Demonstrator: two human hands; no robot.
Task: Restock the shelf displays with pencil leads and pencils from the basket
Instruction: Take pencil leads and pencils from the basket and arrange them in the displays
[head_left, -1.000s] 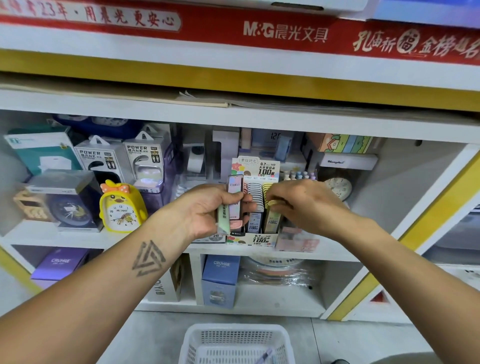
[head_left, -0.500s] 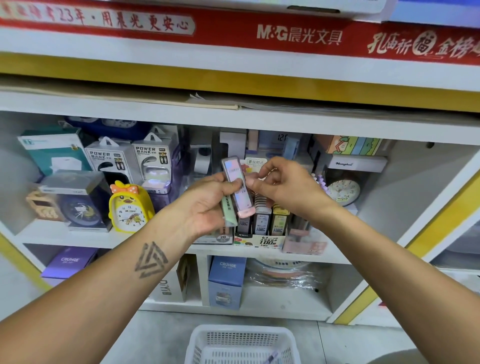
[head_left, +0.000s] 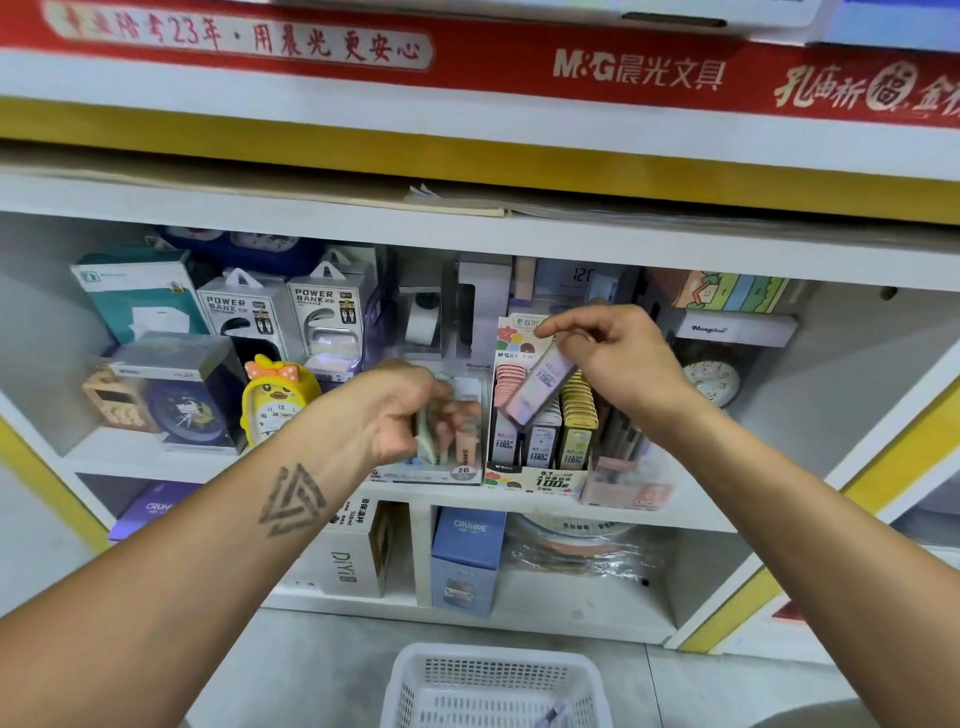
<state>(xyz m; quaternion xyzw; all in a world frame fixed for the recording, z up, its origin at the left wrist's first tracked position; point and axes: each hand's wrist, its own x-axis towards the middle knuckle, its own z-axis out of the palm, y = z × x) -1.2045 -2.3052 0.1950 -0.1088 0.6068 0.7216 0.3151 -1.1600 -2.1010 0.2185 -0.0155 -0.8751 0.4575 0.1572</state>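
I see my right hand (head_left: 618, 358) pinching a tilted lead case (head_left: 540, 387) above the display box (head_left: 535, 478); my left hand (head_left: 410, 410), at nine o'clock, grips more cases (head_left: 441, 431).

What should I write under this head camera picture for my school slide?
Right hand holds a lilac lead case above the display box; left hand grips more cases.

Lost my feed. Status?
Right hand pinches lilac lead case, tilted over display box. Left hand grips more cases. Nothing blocking.

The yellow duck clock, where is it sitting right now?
The yellow duck clock stands on the upper shelf, left of centre, just beyond the left forearm, below the power bank boxes.
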